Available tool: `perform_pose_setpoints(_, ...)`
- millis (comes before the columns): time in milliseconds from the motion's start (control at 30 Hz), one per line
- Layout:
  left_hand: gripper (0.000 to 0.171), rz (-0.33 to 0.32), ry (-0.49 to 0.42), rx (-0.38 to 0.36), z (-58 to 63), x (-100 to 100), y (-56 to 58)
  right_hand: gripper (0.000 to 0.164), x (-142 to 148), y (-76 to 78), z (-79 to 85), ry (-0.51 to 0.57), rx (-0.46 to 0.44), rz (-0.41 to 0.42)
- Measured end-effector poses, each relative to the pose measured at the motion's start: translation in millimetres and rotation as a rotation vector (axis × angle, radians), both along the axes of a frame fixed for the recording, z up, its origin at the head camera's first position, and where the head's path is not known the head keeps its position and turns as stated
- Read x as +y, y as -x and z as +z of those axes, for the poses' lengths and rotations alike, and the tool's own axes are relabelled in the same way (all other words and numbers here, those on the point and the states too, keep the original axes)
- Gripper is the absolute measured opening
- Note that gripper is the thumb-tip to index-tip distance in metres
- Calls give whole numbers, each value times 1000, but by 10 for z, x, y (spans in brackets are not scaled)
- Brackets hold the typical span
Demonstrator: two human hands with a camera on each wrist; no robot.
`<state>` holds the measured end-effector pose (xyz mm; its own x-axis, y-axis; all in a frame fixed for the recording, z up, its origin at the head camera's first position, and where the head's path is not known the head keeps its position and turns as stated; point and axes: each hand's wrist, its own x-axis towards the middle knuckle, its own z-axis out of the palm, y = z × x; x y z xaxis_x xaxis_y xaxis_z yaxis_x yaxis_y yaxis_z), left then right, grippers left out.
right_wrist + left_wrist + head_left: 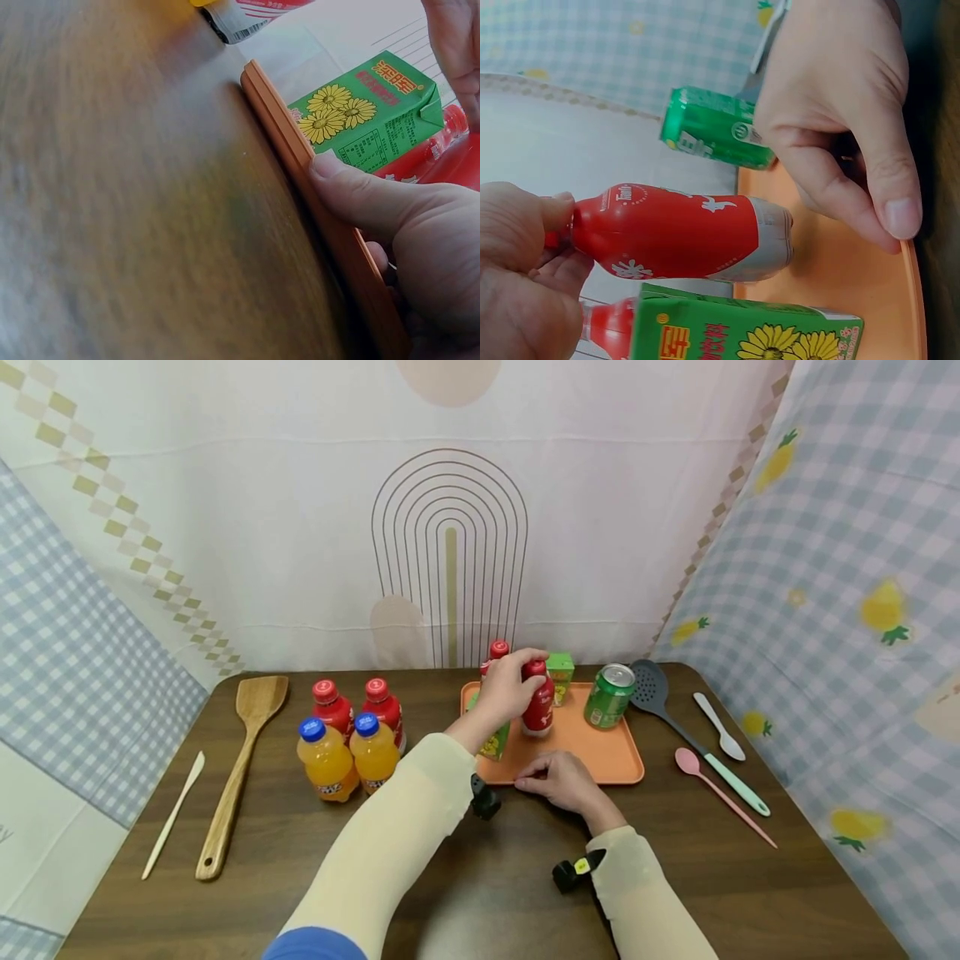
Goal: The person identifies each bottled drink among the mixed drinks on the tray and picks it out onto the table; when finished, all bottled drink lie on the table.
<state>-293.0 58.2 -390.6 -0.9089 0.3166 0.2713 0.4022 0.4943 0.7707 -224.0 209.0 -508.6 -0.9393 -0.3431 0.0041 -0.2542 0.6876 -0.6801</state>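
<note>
We have a bottle [537, 706] in our left hand [508, 689], over the tray [581, 756]. Left of this grip stand a chrysanthemum-drink carton [495, 743], four more bottles [375, 758], a turner [242, 756] and a knife [173, 814]; behind-left, another bottle [498, 649]; behind-right, a second carton [561, 671]; right, a soda can [609, 699], skimmer [650, 687] and two spoons [725, 737]; before it, our right hand [564, 778] at the tray's near rim.

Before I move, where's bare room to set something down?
On the tray, the patch in front of the green can, right of your right hand, is bare. So is the table between the wooden spatula and the orange-drink bottles. The tray's left side is crowded: your left hand holds a red bottle beside a green carton.
</note>
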Motion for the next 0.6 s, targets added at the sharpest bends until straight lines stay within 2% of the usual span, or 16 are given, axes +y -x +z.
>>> perform_pose_setpoints(267, 33, -18, -144, 44, 67, -139, -137, 8, 20, 2, 6, -4, 6, 18)
perform_pose_setpoints(400, 33, -49, -202, 71, 96, -221, -227, 9, 20, 3, -3, -5, 5, 16)
perform_pose_setpoints(600, 33, -88, -303, 53, 146, -345, -396, 8, 28, 14, -9, -6, -13, 5)
